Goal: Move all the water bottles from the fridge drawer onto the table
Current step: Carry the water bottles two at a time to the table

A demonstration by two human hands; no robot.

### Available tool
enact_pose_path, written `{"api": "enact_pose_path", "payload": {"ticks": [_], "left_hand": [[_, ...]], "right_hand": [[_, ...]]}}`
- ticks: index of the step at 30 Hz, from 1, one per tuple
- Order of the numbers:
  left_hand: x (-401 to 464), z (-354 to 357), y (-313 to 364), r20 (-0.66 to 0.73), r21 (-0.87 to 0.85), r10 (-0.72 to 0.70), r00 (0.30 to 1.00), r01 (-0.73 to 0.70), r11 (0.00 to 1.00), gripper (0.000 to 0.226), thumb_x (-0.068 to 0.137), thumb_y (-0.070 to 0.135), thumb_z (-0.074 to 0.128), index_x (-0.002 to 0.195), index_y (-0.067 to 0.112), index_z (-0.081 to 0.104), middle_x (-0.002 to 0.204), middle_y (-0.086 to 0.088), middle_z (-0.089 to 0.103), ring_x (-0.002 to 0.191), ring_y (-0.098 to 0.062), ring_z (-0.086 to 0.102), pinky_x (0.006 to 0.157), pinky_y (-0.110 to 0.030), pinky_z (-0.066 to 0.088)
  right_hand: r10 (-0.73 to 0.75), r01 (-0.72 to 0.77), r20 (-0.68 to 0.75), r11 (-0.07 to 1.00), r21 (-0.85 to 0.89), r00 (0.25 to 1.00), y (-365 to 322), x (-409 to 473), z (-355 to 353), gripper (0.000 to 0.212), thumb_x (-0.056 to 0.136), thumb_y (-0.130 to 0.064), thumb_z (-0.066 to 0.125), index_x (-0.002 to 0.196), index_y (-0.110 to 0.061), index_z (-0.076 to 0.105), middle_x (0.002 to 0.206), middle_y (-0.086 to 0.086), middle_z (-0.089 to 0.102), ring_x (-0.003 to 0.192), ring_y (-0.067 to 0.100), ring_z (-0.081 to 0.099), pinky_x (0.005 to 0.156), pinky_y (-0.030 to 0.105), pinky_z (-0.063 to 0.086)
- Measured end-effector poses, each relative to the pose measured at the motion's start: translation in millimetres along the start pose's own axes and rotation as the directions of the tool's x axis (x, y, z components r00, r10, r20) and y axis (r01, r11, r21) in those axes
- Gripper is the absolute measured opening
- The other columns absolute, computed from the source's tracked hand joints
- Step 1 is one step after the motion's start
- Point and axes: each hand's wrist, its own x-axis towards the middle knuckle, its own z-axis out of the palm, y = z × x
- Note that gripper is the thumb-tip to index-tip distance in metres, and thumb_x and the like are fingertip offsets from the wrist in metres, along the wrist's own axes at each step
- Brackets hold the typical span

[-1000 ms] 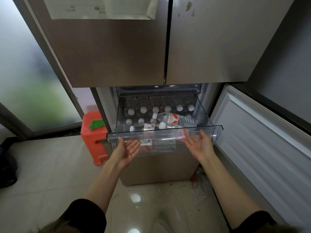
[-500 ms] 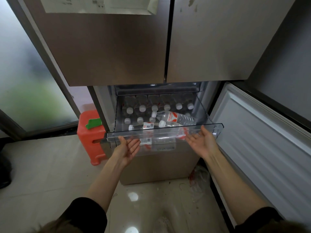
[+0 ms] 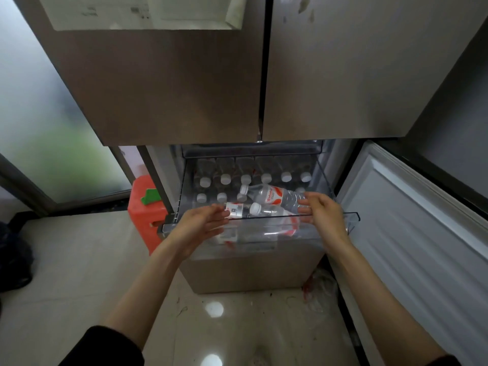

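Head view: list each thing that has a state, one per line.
fridge drawer: pulled out, open.
lower fridge door: swung open.
upper fridge doors: closed.
upright bottles: capped, standing in rows.
top bottle: capped, lying down.
left hand: open, over the drawer front.
right hand: open, fingers on top bottle.

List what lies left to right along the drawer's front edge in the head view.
Orange stool → left hand → lying bottle with the white label → right hand → open lower fridge door.

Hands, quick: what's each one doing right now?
Left hand: open, holding nothing, at the fridge drawer front.
Right hand: open, holding nothing, above the rim.
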Motion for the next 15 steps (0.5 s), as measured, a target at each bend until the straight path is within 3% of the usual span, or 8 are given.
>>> {"api": "enact_pose_path", "payload": {"ticks": [5,10,13,15], "left_hand": [[39.5,4.9,18.8,-0.017,0.21,0.061,0.998,-0.056,0.976,0.029,0.095,0.023,0.049,0.119,0.009,0.058,0.112,-0.006,0.066,0.103,-0.019,0.063,0.089,-0.032,0.052],[78.8,-0.1,22.9,-0.031,0.375,0.014,0.999,-0.001,0.927,0.034,0.093,0.021,0.053,0.123,0.006,0.056,0.111,-0.007,0.062,0.105,-0.02,0.058,0.095,-0.037,0.046],[96.0,-2.8,16.1,0.03,0.529,0.01,0.999,-0.025,0.848,0.041,0.092,0.009,0.052,0.133,0.005,0.047,0.126,-0.006,0.054,0.109,-0.012,0.051,0.081,-0.012,0.042],[109.8,-6.8,7.1,0.086,0.668,0.001,0.996,-0.058,0.742,0.047,0.091,0.004,0.053,0.137,0.007,0.042,0.136,-0.007,0.048,0.12,-0.014,0.047,0.079,-0.004,0.034]], "right_hand": [[-0.086,0.129,0.164,0.953,-0.273,0.983,1.5,60.7,8.1,0.029,0.097,-0.021,0.046,0.12,-0.009,0.058,0.109,0.002,0.061,0.094,0.01,0.056,0.08,0.021,0.046],[0.029,0.171,0.355,0.837,-0.52,0.935,21.3,115.0,24.6,0.035,0.094,-0.022,0.053,0.127,-0.009,0.056,0.124,0.007,0.061,0.113,0.021,0.056,0.098,0.035,0.044],[0.103,0.227,0.438,0.737,-0.637,0.893,36.4,133.0,36.2,0.037,0.09,-0.028,0.058,0.126,-0.018,0.057,0.123,0.008,0.062,0.113,0.026,0.057,0.096,0.039,0.045],[0.078,0.319,0.463,0.624,-0.713,0.883,44.4,144.1,43.5,0.039,0.089,-0.03,0.058,0.127,-0.023,0.056,0.123,0.009,0.058,0.114,0.029,0.054,0.095,0.039,0.044]]}}
